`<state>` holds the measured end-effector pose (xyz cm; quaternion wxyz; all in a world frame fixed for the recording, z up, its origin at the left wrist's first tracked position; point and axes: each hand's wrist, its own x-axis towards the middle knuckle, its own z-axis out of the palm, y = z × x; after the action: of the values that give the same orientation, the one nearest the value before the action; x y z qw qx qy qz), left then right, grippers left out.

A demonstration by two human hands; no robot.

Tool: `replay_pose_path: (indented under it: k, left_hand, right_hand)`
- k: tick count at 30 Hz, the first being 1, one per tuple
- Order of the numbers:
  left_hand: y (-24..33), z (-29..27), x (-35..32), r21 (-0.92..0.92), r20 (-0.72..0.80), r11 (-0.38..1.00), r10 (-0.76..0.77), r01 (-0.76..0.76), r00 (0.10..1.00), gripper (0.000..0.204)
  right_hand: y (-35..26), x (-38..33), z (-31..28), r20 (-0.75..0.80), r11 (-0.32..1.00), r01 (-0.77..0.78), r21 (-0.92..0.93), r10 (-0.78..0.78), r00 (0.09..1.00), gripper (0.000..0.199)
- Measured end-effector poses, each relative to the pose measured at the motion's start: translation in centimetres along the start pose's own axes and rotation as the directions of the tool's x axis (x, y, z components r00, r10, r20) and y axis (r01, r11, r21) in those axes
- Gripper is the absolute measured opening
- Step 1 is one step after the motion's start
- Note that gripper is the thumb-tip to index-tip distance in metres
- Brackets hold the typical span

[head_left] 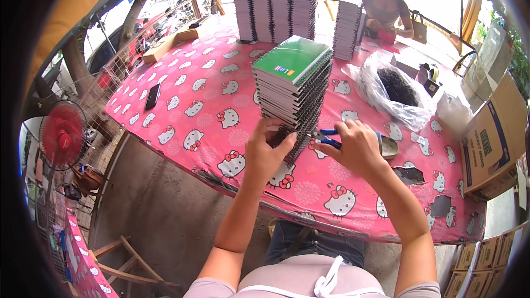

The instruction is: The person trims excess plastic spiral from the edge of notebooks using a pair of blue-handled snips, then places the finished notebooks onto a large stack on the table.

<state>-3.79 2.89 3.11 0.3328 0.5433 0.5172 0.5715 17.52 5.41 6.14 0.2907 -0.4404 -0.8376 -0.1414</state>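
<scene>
A tall stack of spiral-bound notebooks point(292, 85) stands in front of me, with a green cover point(295, 59) on top and black coils along its right and near sides. My left hand point(269, 146) grips the near lower corner of this stack, thumb and fingers around the coil edges. In my right hand point(356, 142) is a pair of blue-handled pliers point(329, 132), closed in by the fingers. The tool's tip points left, close to the coils low on the stack; whether it touches a coil I cannot tell.
A pink patterned cloth point(193, 108) covers the table. More notebook stacks point(280, 17) stand at the back, near a seated person point(386, 14). At right are a plastic bag of black coils point(397, 85), a tape dispenser point(429, 77) and a cardboard box point(494, 138). A phone point(153, 96) lies left.
</scene>
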Motion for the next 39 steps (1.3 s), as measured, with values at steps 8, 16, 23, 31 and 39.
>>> replay_pose_path:
  k: [8, 16, 23, 31, 39]
  left_hand:
    - [-0.1, 0.1, 0.0, 0.098, 0.018, 0.995, 0.015, -0.017, 1.0, 0.039]
    - [-0.6, 0.1, -0.2, 0.124, 0.043, 0.991, 0.045, -0.05, 0.998, 0.039]
    - [-1.2, -0.9, 0.0, 0.118, 0.033, 0.987, -0.118, 0.113, 0.992, 0.042]
    - [-1.8, -0.3, -0.1, 0.133, 0.026, 0.986, -0.108, 0.104, 0.994, 0.042]
    - [-1.4, -0.4, -0.3, 0.075, 0.052, 0.954, -0.294, 0.289, 0.955, 0.045]
  right_hand:
    - [-1.5, 0.6, -0.2, 0.416, 0.973, -0.232, 0.01, 0.207, 0.885, 0.058]
    - [-0.6, -0.6, 2.0, 0.011, 0.999, 0.001, 0.044, -0.001, 1.0, 0.053]
    - [-1.3, -1.6, 1.4, 0.266, 0.982, -0.166, 0.092, 0.136, 0.954, 0.052]
    - [-1.4, -0.7, 2.6, 0.328, 0.977, -0.187, 0.103, 0.144, 0.933, 0.054]
    - [-0.5, -2.3, 2.8, 0.082, 0.999, -0.043, 0.034, 0.04, 0.996, 0.058]
